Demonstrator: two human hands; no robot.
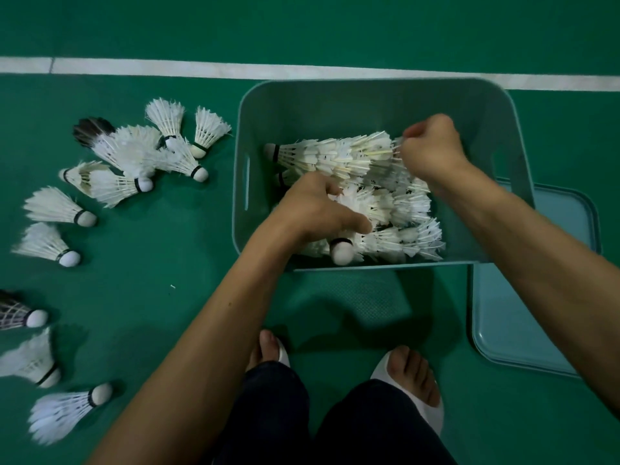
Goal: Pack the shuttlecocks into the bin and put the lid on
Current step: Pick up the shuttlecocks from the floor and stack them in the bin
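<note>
Person squats on the green court floor [167, 263], both hands down inside the teal bin [369, 95]. The bin sits just this side of the white line [235, 70].

Right hand [432, 146]: closed into a loose fist by the bin's far right corner, fingers pinching the feather end of a long nested row [335, 154]. The row lies along the far wall with its cork toward the left wall. It looks held at the tail so the row stays straight and doesn't split.

Left hand [312, 209]: fingers curled down into the pile at the near left, thumb stretched out. It seems to grip a near stack [342, 253] whose cork points at the near wall. The fingertips are hidden in feathers, so the exact hold is unclear. Probably it is seating that stack beside the others.

The bin is roughly half filled, with stacks laid side by side to save room.

Loose shuttlecocks [134, 156] lie scattered on the floor left of the bin, well apart from it. A few are nested and one is black-feathered [92, 129]. More lie toward the near left edge of the view.

The lid [523, 313] lies flat on the floor at the bin's near right corner, its far edge tucked under or behind the bin. It is parked in reach for last.

Packing is mid-way: floor shuttlecocks still to load, lid not yet on.
</note>
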